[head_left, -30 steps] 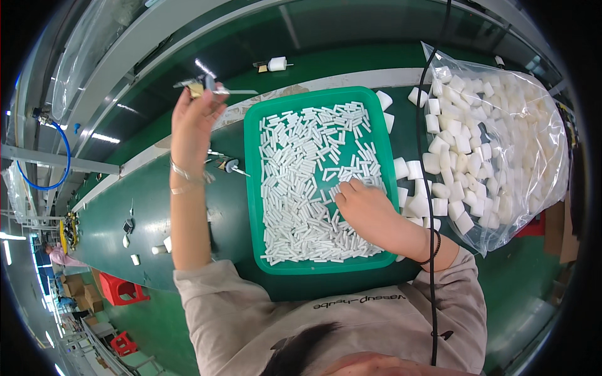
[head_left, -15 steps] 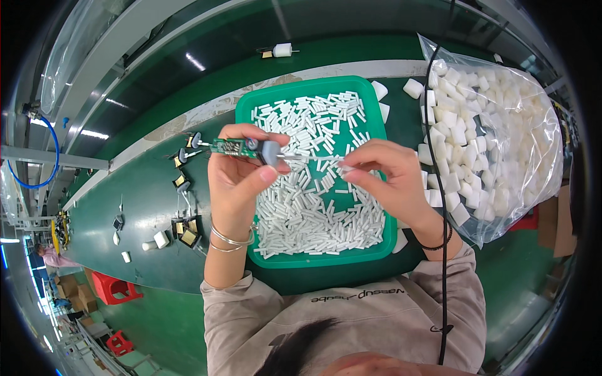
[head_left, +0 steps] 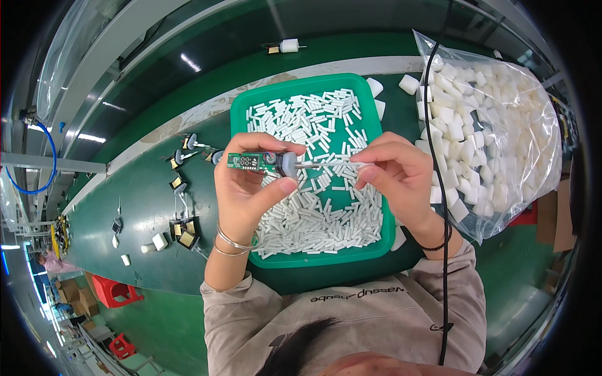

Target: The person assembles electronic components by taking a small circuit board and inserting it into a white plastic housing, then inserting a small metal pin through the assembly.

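Note:
My left hand (head_left: 244, 194) is closed around a circuit-board assembly (head_left: 248, 161), with its green board facing up. A round grey collar (head_left: 289, 164) sits at its right end, and a thin rod (head_left: 320, 165) points from it toward my right hand (head_left: 404, 178). Thumb and index finger of that hand pinch a small white tube (head_left: 360, 165) at the rod's far tip; whether the rod is inside it I cannot tell. Below both hands lies a green tray (head_left: 313, 261) holding many loose white tubes (head_left: 320, 229).
A clear plastic bag (head_left: 533, 169) of white foam pieces lies right of the tray, with a black cable (head_left: 443, 188) hanging across. Several similar assemblies (head_left: 185, 233) rest on the table's left. Beyond the far ledge, another assembly with a white cap (head_left: 289, 46) lies on a green strip.
The circuit-board assembly has moved right and slightly down, and its board has rolled to face up. My right hand has shifted slightly right. The capped assembly on the far strip has moved slightly right.

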